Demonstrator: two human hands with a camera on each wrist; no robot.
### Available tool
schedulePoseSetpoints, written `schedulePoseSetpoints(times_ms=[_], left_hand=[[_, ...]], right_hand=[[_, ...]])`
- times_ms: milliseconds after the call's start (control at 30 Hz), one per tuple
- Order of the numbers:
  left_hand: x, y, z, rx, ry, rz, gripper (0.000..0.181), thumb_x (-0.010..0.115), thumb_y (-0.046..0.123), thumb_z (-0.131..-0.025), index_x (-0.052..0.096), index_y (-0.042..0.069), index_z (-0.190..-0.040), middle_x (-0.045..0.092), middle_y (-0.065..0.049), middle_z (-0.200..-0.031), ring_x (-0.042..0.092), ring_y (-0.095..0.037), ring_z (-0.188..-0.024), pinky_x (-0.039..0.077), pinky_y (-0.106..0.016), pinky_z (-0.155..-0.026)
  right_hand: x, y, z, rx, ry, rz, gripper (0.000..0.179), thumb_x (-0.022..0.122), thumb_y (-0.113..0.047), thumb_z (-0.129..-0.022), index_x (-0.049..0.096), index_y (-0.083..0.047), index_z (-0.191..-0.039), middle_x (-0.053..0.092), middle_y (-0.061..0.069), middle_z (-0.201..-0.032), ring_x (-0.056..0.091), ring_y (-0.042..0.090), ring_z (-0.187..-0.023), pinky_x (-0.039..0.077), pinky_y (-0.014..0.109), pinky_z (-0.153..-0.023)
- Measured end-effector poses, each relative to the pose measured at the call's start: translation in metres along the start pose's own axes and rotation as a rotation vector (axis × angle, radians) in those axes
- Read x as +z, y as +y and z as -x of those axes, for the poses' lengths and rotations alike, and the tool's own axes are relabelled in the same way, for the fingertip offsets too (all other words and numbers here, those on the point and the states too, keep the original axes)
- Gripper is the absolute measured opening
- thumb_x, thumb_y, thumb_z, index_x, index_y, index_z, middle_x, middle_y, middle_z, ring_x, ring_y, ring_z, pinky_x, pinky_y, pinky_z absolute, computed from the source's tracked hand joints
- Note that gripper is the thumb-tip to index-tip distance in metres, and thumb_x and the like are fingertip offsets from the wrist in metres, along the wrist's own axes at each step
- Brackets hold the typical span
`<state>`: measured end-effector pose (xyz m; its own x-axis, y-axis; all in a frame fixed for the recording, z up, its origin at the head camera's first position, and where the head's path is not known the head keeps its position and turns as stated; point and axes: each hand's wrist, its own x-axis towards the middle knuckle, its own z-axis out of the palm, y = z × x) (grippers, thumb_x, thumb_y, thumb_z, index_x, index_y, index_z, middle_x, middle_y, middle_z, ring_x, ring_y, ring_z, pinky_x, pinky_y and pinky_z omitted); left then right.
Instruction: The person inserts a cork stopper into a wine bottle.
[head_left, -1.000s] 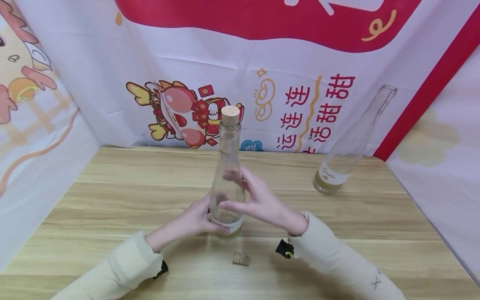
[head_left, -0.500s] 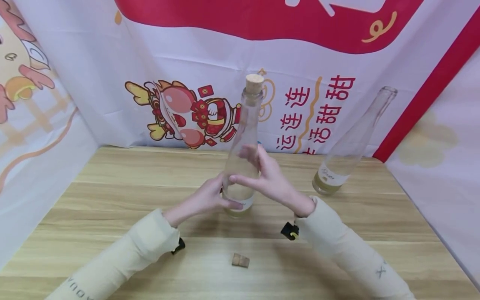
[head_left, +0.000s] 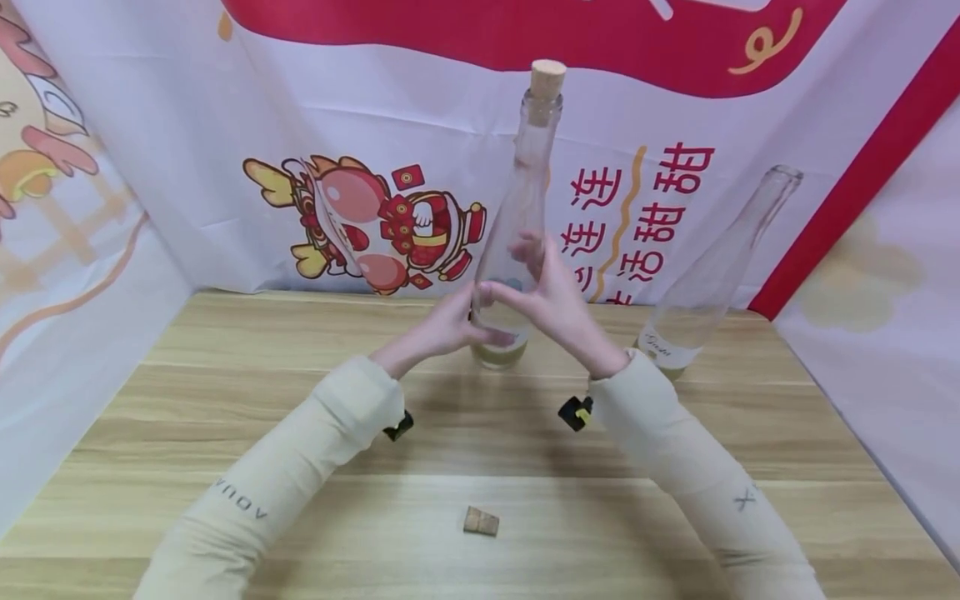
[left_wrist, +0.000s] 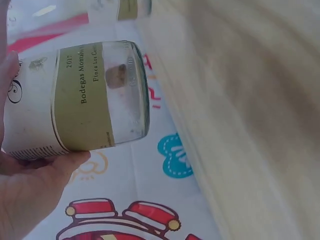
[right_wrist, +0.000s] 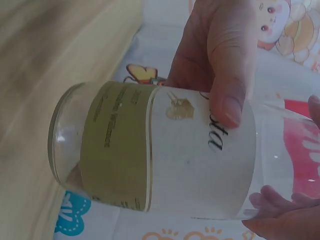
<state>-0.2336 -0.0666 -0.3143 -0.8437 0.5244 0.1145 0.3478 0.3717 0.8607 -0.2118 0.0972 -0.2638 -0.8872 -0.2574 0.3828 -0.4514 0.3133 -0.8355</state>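
Observation:
My left hand (head_left: 453, 327) and right hand (head_left: 558, 304) both hold a clear glass wine bottle (head_left: 513, 208), its neck leaning slightly right in the head view. A pale cork stopper (head_left: 548, 79) sits in its mouth, partly sticking out. The left hand grips low, its thumb over the white and olive label (right_wrist: 200, 145) in the right wrist view. Higher on the body, the right hand curls round the glass. White cloth shows between the base (left_wrist: 142, 95) and the tabletop in the left wrist view.
A second clear bottle (head_left: 693, 292), without a stopper, stands at the back right near the right forearm. One small brown cork (head_left: 481, 522) lies on the wooden table (head_left: 187, 433) at the front. Printed cloth (head_left: 360, 92) hangs behind the table.
Both hands have carried the corked bottle away from the front, toward the back and somewhat right. The loose cork and the second bottle stayed put.

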Motion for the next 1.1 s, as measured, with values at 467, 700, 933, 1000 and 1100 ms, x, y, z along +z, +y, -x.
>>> schedulePoseSetpoints(times_ms=[467,700,933,1000,1100], left_hand=[[-0.013,-0.019,-0.049,-0.018,0.086,0.089,0.082,0.076,0.024,-0.074,0.027,0.02,-0.141,0.039,-0.004,-0.139,0.035,-0.022,-0.128,0.03,-0.038,-0.105],[-0.006,-0.032,-0.059,-0.106,0.159,0.067,0.08,0.074,0.024,-0.076,0.028,0.017,-0.141,0.039,-0.012,-0.139,0.036,-0.026,-0.127,0.03,-0.04,-0.105],[0.004,-0.045,-0.064,-0.158,0.206,0.104,0.082,0.075,0.018,-0.075,0.026,0.014,-0.141,0.039,-0.015,-0.138,0.037,-0.03,-0.126,0.029,-0.04,-0.106],[0.007,-0.05,-0.066,-0.159,0.215,0.104,0.081,0.075,0.017,-0.075,0.027,0.012,-0.14,0.04,-0.016,-0.137,0.037,-0.03,-0.126,0.029,-0.039,-0.106],[0.011,-0.057,-0.069,-0.153,0.216,0.101,0.076,0.075,0.014,-0.074,0.031,0.007,-0.136,0.043,-0.017,-0.134,0.039,-0.031,-0.125,0.028,-0.038,-0.106]], right_hand=[[-0.004,0.027,-0.054,0.057,0.068,0.071,0.072,0.072,-0.026,-0.079,0.029,-0.004,-0.133,0.048,0.016,-0.127,0.044,0.021,-0.119,0.035,0.033,-0.102],[0.003,0.049,-0.067,0.083,0.085,0.055,0.072,0.072,-0.024,-0.079,0.028,-0.003,-0.132,0.047,0.017,-0.126,0.044,0.024,-0.118,0.035,0.039,-0.101],[0.01,0.073,-0.072,0.072,0.114,0.04,0.073,0.072,-0.018,-0.078,0.028,-0.001,-0.133,0.046,0.019,-0.127,0.046,0.027,-0.117,0.036,0.04,-0.101],[0.011,0.079,-0.072,0.098,0.112,0.045,0.072,0.072,-0.02,-0.078,0.028,-0.002,-0.133,0.047,0.018,-0.127,0.045,0.026,-0.118,0.036,0.039,-0.101],[0.012,0.085,-0.071,0.121,0.106,0.052,0.073,0.072,-0.022,-0.078,0.028,-0.002,-0.133,0.047,0.017,-0.127,0.045,0.025,-0.119,0.034,0.037,-0.103]])
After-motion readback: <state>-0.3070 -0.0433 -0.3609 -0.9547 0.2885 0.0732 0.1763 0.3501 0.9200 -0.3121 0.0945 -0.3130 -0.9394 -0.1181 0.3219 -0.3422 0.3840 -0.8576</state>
